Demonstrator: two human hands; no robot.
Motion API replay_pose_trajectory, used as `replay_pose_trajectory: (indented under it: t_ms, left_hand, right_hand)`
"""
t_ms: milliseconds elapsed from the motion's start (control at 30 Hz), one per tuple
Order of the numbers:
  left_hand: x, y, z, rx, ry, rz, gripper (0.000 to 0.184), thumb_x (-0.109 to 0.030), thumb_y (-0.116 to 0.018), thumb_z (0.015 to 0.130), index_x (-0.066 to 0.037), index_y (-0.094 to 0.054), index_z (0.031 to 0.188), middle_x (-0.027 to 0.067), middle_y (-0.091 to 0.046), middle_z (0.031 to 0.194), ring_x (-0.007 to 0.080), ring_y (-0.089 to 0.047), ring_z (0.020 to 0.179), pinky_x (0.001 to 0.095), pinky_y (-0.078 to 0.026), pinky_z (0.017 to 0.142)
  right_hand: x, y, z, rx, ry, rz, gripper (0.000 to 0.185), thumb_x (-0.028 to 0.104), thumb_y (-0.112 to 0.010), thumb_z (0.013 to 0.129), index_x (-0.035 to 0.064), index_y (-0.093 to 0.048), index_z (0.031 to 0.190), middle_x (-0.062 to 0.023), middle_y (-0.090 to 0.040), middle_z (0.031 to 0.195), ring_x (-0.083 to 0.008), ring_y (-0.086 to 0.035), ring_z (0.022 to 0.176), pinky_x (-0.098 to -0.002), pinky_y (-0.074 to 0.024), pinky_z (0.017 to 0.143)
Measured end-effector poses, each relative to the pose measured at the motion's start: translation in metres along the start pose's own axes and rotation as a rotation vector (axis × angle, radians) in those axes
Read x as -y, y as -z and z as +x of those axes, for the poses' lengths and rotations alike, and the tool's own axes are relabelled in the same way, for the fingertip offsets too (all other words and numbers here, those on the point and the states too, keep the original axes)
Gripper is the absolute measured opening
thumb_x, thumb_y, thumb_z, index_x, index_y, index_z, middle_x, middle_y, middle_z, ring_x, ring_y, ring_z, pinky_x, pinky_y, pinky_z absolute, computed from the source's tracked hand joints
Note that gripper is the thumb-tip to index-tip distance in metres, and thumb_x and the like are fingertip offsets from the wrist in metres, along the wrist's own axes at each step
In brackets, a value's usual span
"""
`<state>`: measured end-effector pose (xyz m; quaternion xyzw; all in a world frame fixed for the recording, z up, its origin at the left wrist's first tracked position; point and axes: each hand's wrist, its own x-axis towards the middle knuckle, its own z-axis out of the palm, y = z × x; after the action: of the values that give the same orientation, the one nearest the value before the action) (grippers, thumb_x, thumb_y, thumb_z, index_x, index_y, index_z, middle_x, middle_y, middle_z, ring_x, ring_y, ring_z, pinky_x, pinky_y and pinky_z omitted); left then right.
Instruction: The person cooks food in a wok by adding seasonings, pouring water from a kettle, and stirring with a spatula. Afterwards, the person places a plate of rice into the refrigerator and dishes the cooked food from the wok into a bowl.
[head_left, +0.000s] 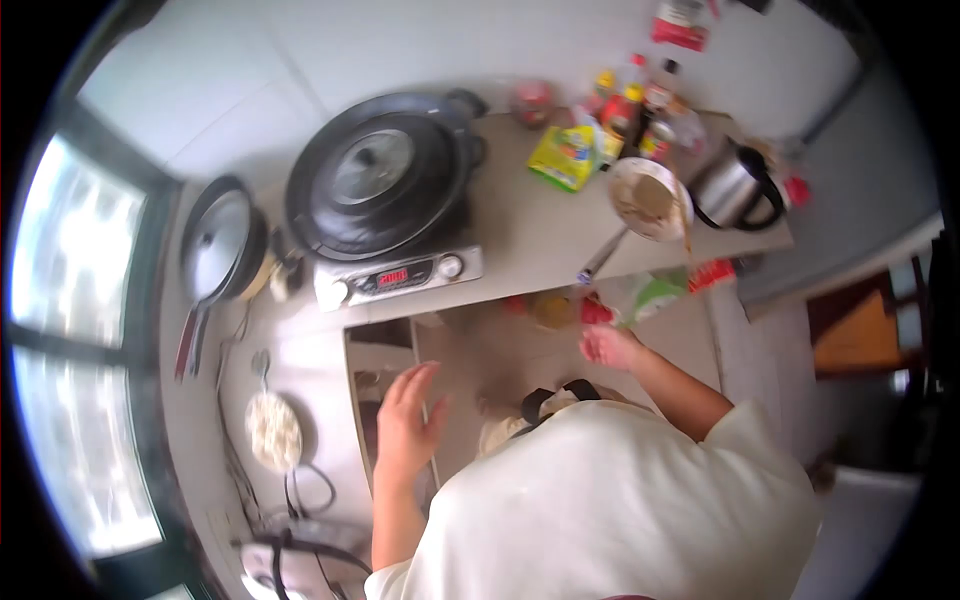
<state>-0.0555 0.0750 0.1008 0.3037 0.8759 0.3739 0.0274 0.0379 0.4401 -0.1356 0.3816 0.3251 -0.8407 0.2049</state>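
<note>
The bowl (620,195) sits near the front edge of the worktop (515,235), beside the shiny kettle (735,185). It is round and pale, with wet-looking brown stuff inside. It looks hard and smooth. I think it would feel a bit heavy, and might slip or crack if bumped. The best place to take hold is the outside, under the rim, with both hands. The long handle (603,255) poking out over its front side looks stiff and thin; it could tip if pulled. A thin brown stick (686,225) leans on the other side.

The left hand (405,415) is up in the air with its fingers spread, and nothing shows in it. The right hand (612,347) is below the worktop edge, nearest a small red thing (597,310) and a crinkly green bag (657,295). Its fingers are bent and blurry, so I cannot tell if it holds anything. A soft yellow-green packet (565,157) lies farther back.
</note>
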Motion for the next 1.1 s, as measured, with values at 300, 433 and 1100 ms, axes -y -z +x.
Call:
replay_pose_trajectory:
  t_ms: [300,433,1100]
  left_hand:
    - [-0.131,-0.141,-0.11,0.405,0.84,0.213,0.047,-0.018,-0.059,0.076,-0.008,-0.049,0.12,0.0147,-0.052,0.116,0.0322,-0.05,0.108,0.039,-0.042,0.089]
    - [-0.198,-0.233,-0.137,0.314,0.908,0.085,0.046,-0.026,-0.055,0.079,-0.009,-0.049,0.122,0.0168,-0.052,0.116,0.0324,-0.049,0.109,0.0393,-0.042,0.089]
    - [-0.321,-0.417,-0.33,-0.344,1.632,-0.503,0.062,-0.044,-0.057,0.081,-0.005,-0.045,0.127,0.0169,-0.051,0.125,0.0291,-0.048,0.115,0.0364,-0.038,0.095]
  right_hand:
    - [0.012,0.169,0.063,0.254,0.006,-0.785,0.02,0.024,-0.053,0.084,0.005,-0.058,0.088,-0.0091,-0.06,0.072,-0.0194,-0.056,0.057,-0.0328,-0.048,0.054]
    - [0.062,0.209,0.026,0.296,-0.125,-1.305,0.018,0.023,-0.053,0.085,0.0066,-0.061,0.085,-0.0069,-0.059,0.072,-0.0172,-0.057,0.067,-0.0316,-0.0471,0.06]
    - [0.054,0.242,0.045,0.421,-0.342,-1.715,0.018,0.021,-0.055,0.083,0.0049,-0.061,0.088,-0.0075,-0.06,0.073,-0.0187,-0.06,0.077,-0.0335,-0.0482,0.063]
